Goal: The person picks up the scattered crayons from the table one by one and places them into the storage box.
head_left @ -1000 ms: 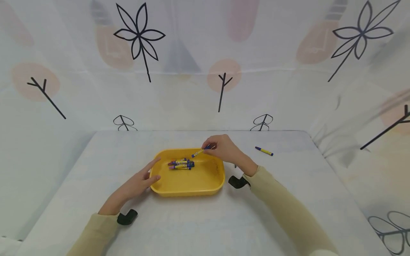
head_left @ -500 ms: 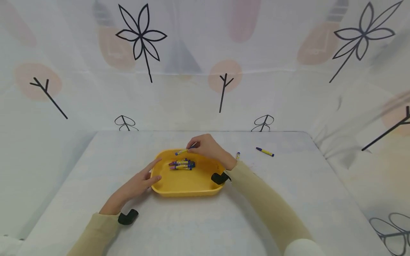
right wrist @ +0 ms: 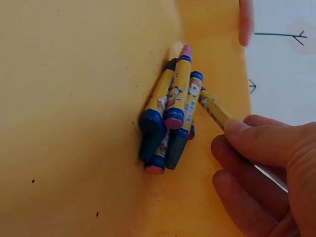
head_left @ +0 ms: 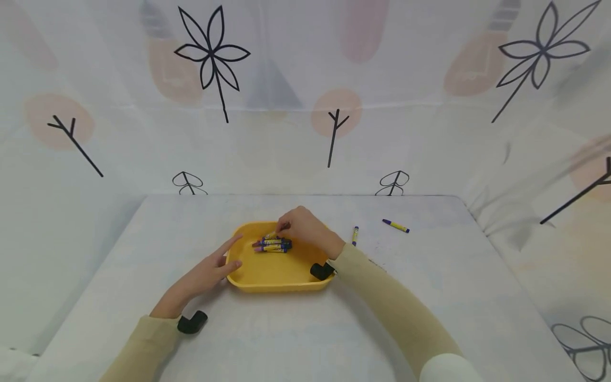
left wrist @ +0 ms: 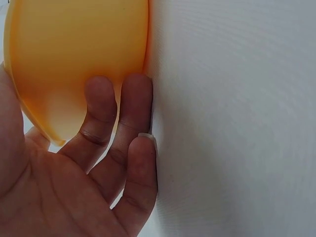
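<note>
A yellow plastic tray (head_left: pixel 274 276) stands on the white-covered table. My left hand (head_left: pixel 204 275) holds its left side, thumb and index finger over the rim; in the left wrist view other fingers (left wrist: pixel 101 98) bend against the outer wall. My right hand (head_left: pixel 306 229) is above the tray's far side, pinching a yellow-wrapped crayon (right wrist: pixel 213 108) between thumb and fingers. The held crayon's far end meets or nearly meets a small pile of crayons (right wrist: pixel 177 98) lying in the tray. Its near end is hidden in the hand. Pink, dark and red tips show in the pile.
Right of the tray, a yellow-and-blue crayon (head_left: pixel 355 235) lies on the table, partly behind the right forearm. Another crayon with a blue tip (head_left: pixel 395 226) lies farther right. A patterned cloth (head_left: pixel 286 148) hangs behind the table.
My right hand has moved left with the crayon and then lowered it to the pile in the tray. The crayon beside the tray has come into fuller view. My left hand stays put.
</note>
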The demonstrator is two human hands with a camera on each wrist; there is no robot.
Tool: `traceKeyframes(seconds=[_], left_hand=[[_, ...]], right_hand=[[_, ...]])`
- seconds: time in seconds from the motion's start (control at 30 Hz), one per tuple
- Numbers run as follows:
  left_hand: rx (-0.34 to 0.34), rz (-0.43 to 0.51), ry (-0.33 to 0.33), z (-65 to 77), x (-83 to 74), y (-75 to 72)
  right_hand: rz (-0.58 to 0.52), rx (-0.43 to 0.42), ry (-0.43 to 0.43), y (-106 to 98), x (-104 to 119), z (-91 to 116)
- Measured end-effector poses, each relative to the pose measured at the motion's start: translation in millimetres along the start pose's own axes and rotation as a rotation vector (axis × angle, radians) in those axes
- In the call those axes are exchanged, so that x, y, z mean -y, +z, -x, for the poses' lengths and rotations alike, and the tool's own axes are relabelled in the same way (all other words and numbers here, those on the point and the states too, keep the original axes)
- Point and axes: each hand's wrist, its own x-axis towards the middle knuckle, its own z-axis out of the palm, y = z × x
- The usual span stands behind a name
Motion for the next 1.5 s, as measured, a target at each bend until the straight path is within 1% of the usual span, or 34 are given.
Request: traceKeyframes(seconds=[0.13, 0.2, 0.27, 0.4, 0.53, 0.6, 0.77, 0.9, 1.03, 1.13, 1.2, 1.27, 1.37, 1.5], left_hand=[[-0.001, 0.003, -0.001, 0.6, -1.0, 0.7], [-0.003, 0.003, -0.001, 0.9, -1.8, 1.0], [-0.004, -0.002, -0.006, 1.2, -2.4, 1.5], [-0.008, -0.009, -0.017, 1.4, -2.7, 1.9], [-0.010, -0.013, -0.028, 1.5, -3.7, 1.5], [-0.009, -0.013, -0.036, 1.2, -4.6, 1.6], [-0.007, -0.017, -0.037, 0.3, -5.4, 1.3], [0.000, -0.004, -0.025, 0.1, -5.0, 0.6], [0.003, 0.001, -0.020, 0.8, -4.0, 0.5], [-0.004, -0.006, -0.016, 1.3, -3.7, 0.3], [-0.007, -0.008, -0.014, 1.3, -3.6, 0.6], [-0.008, -0.012, -0.014, 1.5, -4.1, 0.5], [-0.007, -0.016, -0.017, 1.0, -3.9, 0.5], [-0.007, -0.018, -0.022, 0.0, -2.8, 0.9]], right_hand=[[0.052, 0.056, 0.003, 4, 2, 1], [0.069, 0.066, 0.002, 6, 1, 1], [0.061, 0.066, 0.014, 7, 0, 1], [-0.006, 0.053, 0.044, 7, -1, 1], [-0.047, 0.031, 0.048, 5, -2, 1], [-0.093, 0.016, 0.059, 3, -2, 3], [-0.250, -0.030, 0.120, -15, -1, 11], [-0.282, -0.081, 0.144, -35, -7, 23], [-0.298, -0.148, 0.154, -52, -26, 42], [-0.263, -0.224, 0.159, -57, -50, 60], [-0.225, -0.272, 0.189, -60, -66, 73], [-0.192, -0.299, 0.235, -60, -80, 86], [-0.164, -0.281, 0.301, -58, -98, 104], [-0.124, -0.212, 0.338, -51, -115, 126]])
